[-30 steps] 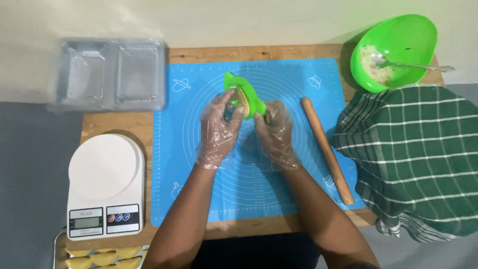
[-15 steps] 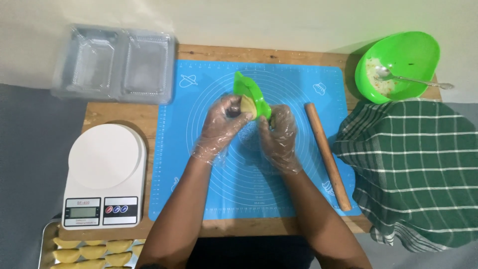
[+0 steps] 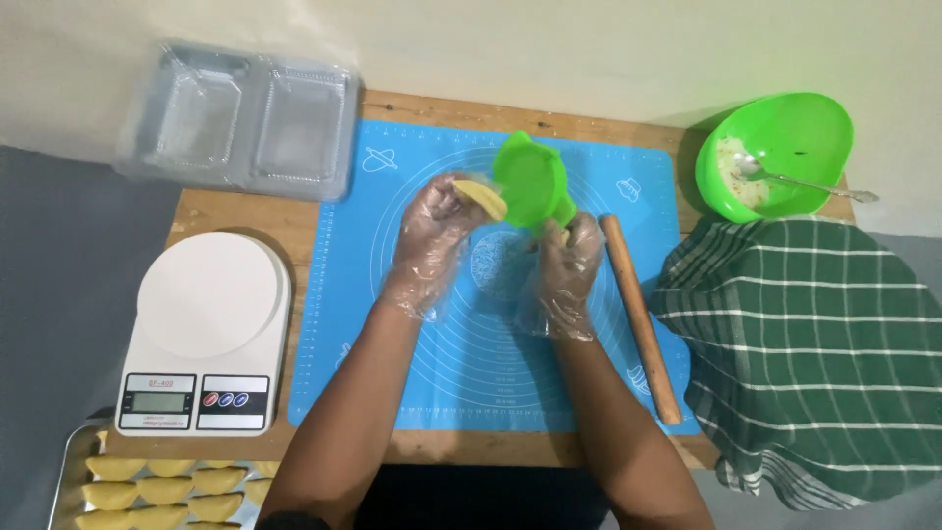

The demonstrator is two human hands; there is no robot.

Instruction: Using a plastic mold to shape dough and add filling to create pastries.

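Both hands wear clear plastic gloves and work above a blue silicone mat. My right hand grips a green hinged pastry mould by its handle, and the mould is swung open. My left hand pinches a folded yellow pastry at the mould's left edge. The pastry is half out of the mould.
A wooden rolling pin lies on the mat's right side. A green bowl with filling and a spoon sits at the back right, above a green checked cloth. A white kitchen scale, clear plastic containers and a tray of shaped pastries are on the left.
The mould has been opened and turned. My left hand now draws the folded pastry out at its left side. Both hands stayed above the mat's middle.
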